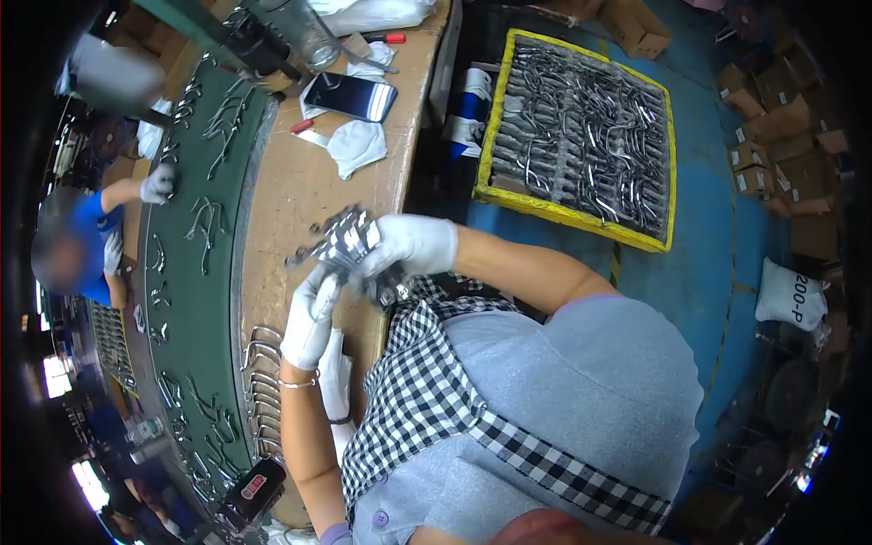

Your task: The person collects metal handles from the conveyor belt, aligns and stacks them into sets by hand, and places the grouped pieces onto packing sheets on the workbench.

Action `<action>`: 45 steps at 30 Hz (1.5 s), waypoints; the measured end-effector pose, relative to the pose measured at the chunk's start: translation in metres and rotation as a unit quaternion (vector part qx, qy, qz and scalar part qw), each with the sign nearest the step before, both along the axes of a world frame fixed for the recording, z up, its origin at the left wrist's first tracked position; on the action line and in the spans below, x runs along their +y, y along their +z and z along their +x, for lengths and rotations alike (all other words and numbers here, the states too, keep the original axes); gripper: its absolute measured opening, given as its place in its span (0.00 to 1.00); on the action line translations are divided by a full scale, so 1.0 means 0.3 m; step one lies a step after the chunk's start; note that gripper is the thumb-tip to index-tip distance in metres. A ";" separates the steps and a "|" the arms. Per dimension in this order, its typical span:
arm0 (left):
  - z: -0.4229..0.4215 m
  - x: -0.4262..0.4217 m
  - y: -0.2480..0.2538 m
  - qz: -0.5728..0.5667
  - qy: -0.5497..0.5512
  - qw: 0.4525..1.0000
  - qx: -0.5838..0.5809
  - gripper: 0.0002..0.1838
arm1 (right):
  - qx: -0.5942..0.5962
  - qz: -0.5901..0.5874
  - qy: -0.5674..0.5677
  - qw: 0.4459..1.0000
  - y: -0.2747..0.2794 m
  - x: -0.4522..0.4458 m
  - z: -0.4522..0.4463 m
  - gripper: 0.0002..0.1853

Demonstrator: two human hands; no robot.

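Note:
A bundle of shiny curved chrome metal pieces (350, 238) is held between both hands above the table's near edge. My right hand (409, 245), in a white glove, wraps round the bundle from the right side. My left hand (313, 313), also gloved in white, has its fingers closed on the bundle's lower left part. The fingertips are partly hidden by the pieces. Just below my left hand, a row of similar curved metal pieces (263, 391) lies on the brown tabletop.
A green conveyor belt (186, 300) carries scattered metal pieces. Opposite, a co-worker (86, 241) handles pieces. A phone (350, 96), a white cloth (356, 147) and a glass jar (313, 41) are on the table (291, 195). A yellow-rimmed tray (581, 232) of chrome pieces stands to the right.

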State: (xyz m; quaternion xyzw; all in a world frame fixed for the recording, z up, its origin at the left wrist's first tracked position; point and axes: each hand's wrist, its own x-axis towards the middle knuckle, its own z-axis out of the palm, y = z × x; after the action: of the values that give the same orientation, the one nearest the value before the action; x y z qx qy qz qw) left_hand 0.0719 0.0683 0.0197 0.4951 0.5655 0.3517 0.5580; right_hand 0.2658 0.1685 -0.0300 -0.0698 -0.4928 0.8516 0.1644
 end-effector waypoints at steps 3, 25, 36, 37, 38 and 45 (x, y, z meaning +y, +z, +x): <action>0.048 0.018 0.064 -0.003 -0.057 0.998 0.015 0.33 | 0.035 -0.044 -0.179 0.982 0.028 0.067 0.207 0.15; -0.280 -0.484 0.020 0.115 0.480 0.867 0.066 0.19 | -0.760 0.227 -0.381 0.475 -0.616 0.730 0.837 0.27; -0.054 -0.698 -0.074 0.227 0.592 0.767 -0.101 0.19 | -0.428 0.769 0.086 0.468 -0.560 0.420 0.190 0.13; -0.034 -0.718 -0.092 0.218 0.603 0.760 -0.105 0.19 | -0.360 0.551 -0.097 0.747 -0.716 0.332 0.133 0.15; -0.013 -0.727 -0.095 0.220 0.604 0.756 -0.119 0.19 | -0.210 0.623 -0.144 0.739 -0.831 0.276 0.064 0.17; 0.097 -0.849 -0.124 0.185 0.697 0.691 -0.042 0.18 | -0.449 0.560 0.125 0.685 -0.836 0.163 -0.051 0.17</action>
State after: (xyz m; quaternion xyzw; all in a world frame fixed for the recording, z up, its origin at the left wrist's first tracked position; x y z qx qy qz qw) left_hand 0.1010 -0.1865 -0.0176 0.0362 0.6474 0.7578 0.0730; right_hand 0.2505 0.2174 -0.2809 -0.2769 -0.8969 0.2967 -0.1759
